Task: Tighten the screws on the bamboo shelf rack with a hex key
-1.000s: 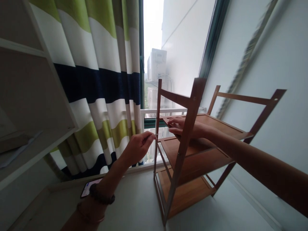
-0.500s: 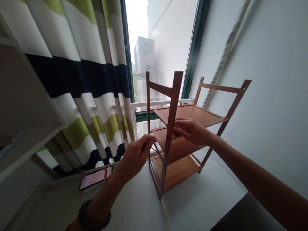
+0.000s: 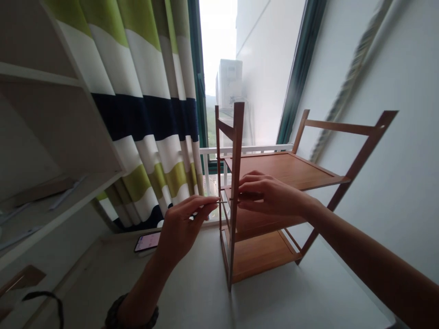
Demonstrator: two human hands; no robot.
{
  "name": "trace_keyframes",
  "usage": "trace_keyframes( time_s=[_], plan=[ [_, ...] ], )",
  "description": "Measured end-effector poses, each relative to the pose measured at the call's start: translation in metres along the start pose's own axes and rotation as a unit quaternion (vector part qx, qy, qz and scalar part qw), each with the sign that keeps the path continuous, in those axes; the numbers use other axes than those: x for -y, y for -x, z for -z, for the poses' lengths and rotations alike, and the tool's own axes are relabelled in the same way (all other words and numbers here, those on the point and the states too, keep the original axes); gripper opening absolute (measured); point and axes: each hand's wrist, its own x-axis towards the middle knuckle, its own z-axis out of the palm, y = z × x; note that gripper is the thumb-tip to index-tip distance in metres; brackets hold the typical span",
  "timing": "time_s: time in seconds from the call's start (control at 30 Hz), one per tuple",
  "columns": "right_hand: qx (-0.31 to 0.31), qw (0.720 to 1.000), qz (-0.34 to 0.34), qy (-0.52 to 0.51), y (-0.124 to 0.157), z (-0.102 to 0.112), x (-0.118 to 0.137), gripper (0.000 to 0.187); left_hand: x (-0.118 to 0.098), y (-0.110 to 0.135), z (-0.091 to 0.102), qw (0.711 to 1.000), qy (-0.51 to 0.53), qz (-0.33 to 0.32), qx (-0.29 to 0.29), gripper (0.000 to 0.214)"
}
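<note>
A brown wooden shelf rack [image 3: 274, 169] with three tiers stands upright on a white surface. On the outer side of its near left post [image 3: 236, 151], my left hand [image 3: 181, 224] pinches a thin metal rod [image 3: 222, 202]. The rod points sideways at the post, level with the middle shelf; whether its tip touches is too small to tell. Across the post, my right hand [image 3: 270, 194] has its bent fingers against the inner side, above the middle shelf [image 3: 264, 219]. Its fingertips are partly hidden there.
A phone [image 3: 147, 241] with a lit screen lies on the white surface [image 3: 192, 292] left of the rack. Striped curtains [image 3: 151, 114] hang beside the window. White shelving [image 3: 85, 183] rises at the left, and a dark strap [image 3: 46, 294] shows at lower left.
The view has turned left, so the rack sits further right. My right fingers have come up against the post's inner side. The rod in my left hand now shows clearly at the post.
</note>
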Motion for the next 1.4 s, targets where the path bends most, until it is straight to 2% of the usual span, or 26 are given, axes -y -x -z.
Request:
trace_keyframes(
  time_s=[0.27, 0.47, 0.6, 0.67, 0.77, 0.83, 1.0, 1.1, 1.23, 1.4],
  plan=[
    [-0.002, 0.998, 0.063, -0.017, -0.006, -0.002, -0.009, 0.02, -0.003, -0.004, -0.005, 0.999, -0.047, -0.016, -0.002, 0.013],
    [0.017, 0.998, 0.062, -0.016, -0.006, -0.002, -0.005, 0.02, 0.0, -0.007, -0.013, 0.999, -0.022, -0.032, -0.011, 0.01],
    [0.018, 0.998, 0.065, -0.007, -0.006, -0.003, -0.009, 0.019, -0.003, -0.003, -0.02, 0.999, 0.017, 0.025, -0.03, 0.013],
    [0.025, 0.998, 0.065, -0.006, -0.006, -0.002, -0.012, 0.019, -0.005, -0.003, -0.022, 0.999, 0.019, 0.046, -0.017, 0.014],
    [0.013, 0.998, 0.057, 0.014, -0.003, -0.002, -0.016, 0.026, -0.004, -0.006, -0.025, 0.999, -0.018, 0.013, 0.027, 0.017],
    [-0.004, 0.997, 0.062, 0.04, 0.0, -0.003, -0.017, 0.028, 0.0, -0.008, -0.027, 0.997, -0.062, -0.025, 0.03, 0.02],
    [-0.042, 0.986, 0.1, 0.126, 0.008, -0.013, -0.014, 0.026, 0.003, -0.003, -0.035, 0.987, -0.117, -0.104, -0.049, 0.024],
    [-0.043, 0.978, 0.104, 0.173, 0.01, -0.018, -0.016, 0.029, -0.001, 0.004, -0.04, 0.977, -0.131, -0.136, -0.097, 0.026],
    [-0.049, 0.97, 0.119, 0.205, 0.01, -0.021, -0.02, 0.029, -0.004, 0.009, -0.048, 0.971, -0.136, -0.141, -0.135, 0.031],
    [-0.054, 0.969, 0.127, 0.203, 0.011, -0.021, -0.022, 0.029, -0.001, 0.013, -0.052, 0.98, -0.089, -0.119, -0.134, 0.036]
  ],
)
